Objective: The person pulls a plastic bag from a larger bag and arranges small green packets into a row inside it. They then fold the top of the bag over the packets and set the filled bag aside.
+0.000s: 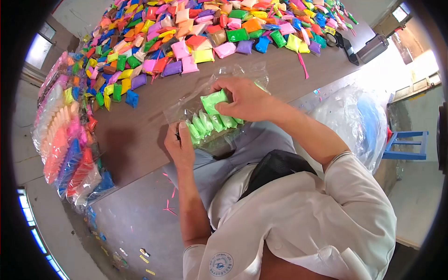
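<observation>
A clear plastic bag [186, 103] lies at the table's near edge, with a row of light green packets [205, 123] inside it. My left hand [180, 142] is closed on the bag's left side, thumb up beside the row. Above the row, my right hand [242, 99] pinches another light green packet [213, 101] between thumb and fingers. This packet lies over the back of the row, partly covered by my fingers. The bag's far end spreads out behind my right hand.
A large pile of colourful packets [175, 32] covers the table's far side. Bagged packets [70, 144] hang at the left edge. A dark cylindrical container [373, 48] stands far right. Right of the table are a big clear bag [347, 123] and a blue stool [406, 154].
</observation>
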A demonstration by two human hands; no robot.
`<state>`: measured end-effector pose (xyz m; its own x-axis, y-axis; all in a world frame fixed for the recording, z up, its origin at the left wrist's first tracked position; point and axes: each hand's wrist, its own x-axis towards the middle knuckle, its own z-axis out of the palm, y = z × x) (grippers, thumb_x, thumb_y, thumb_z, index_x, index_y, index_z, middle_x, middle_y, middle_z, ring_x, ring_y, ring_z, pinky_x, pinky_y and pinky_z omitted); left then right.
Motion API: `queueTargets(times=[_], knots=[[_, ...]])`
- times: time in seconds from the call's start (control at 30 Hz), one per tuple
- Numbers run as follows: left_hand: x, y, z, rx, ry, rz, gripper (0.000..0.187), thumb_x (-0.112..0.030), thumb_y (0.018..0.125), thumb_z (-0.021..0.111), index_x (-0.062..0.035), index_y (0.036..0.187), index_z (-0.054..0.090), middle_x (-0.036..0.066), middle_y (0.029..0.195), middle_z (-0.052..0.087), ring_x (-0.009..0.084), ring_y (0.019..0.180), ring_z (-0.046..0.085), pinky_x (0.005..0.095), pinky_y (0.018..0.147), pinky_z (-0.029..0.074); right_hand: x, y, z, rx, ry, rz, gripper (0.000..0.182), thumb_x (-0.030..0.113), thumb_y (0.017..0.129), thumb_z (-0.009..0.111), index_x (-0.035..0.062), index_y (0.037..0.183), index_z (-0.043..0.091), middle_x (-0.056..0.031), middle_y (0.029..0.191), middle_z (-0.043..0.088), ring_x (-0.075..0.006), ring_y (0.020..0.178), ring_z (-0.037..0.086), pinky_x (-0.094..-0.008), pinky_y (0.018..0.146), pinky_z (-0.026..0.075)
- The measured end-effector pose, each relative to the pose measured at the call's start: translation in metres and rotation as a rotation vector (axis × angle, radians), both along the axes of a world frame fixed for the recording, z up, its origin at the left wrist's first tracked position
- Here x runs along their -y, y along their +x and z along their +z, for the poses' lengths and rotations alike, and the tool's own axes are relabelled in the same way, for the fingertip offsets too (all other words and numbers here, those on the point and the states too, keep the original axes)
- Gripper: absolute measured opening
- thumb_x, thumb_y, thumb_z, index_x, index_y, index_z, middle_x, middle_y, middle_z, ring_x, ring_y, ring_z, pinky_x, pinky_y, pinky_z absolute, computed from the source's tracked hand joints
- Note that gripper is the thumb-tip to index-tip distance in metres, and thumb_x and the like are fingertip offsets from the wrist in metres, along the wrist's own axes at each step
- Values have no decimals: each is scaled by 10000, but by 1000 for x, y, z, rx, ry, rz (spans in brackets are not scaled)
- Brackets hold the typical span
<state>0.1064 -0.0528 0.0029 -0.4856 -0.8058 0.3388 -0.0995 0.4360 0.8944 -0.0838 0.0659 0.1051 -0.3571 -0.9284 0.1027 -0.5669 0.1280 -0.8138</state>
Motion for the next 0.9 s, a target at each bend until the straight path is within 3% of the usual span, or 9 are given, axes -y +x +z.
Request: queueTargets(times=[0.03,0.13,0.43,0.63,0.73,0.9], knots=[[-1,0,2,-4,9,-2,240,-197,956,534,24,923,621,79,776,618,142,710,535,301,663,445,1,2,-3,-49,-32,-9,361,197,726,636,36,1048,603,-167,792,602,-285,729,599,-393,674,481],[-1,1,2,-14,17,-6,240,-199,956,538,23,916,619,80,775,620,147,705,538,306,662,447,0,9,0,-128,19,-63,376,200,712,642,36,1049,604,-161,720,600,-313,686,606,-402,657,485],[0,0,-3,-53,24,4,236,-201,953,545,18,908,620,81,753,602,152,682,520,309,649,441,-4,13,15,-138,-1,-192,339,220,701,661,36,985,656,-169,710,625,-310,647,623,-407,632,492],[1,2,-1,-44,13,-4,236,-203,950,547,17,909,620,76,740,584,152,674,505,309,634,428,2,18,-5,-309,46,-23,300,203,711,655,28,955,658,-153,664,614,-283,593,607,-393,599,491],[0,2,2,-47,11,-10,236,-204,951,546,16,908,618,79,737,578,158,669,501,309,632,424,2,13,1,-411,125,92,305,229,698,647,36,933,663,-187,749,646,-367,722,633,-443,705,510],[2,2,-1,-32,-8,-14,236,-204,952,544,16,904,613,84,732,574,161,666,499,312,628,421,10,0,10,-548,227,264,323,262,697,637,28,916,682,-198,843,668,-382,832,640,-462,776,507]])
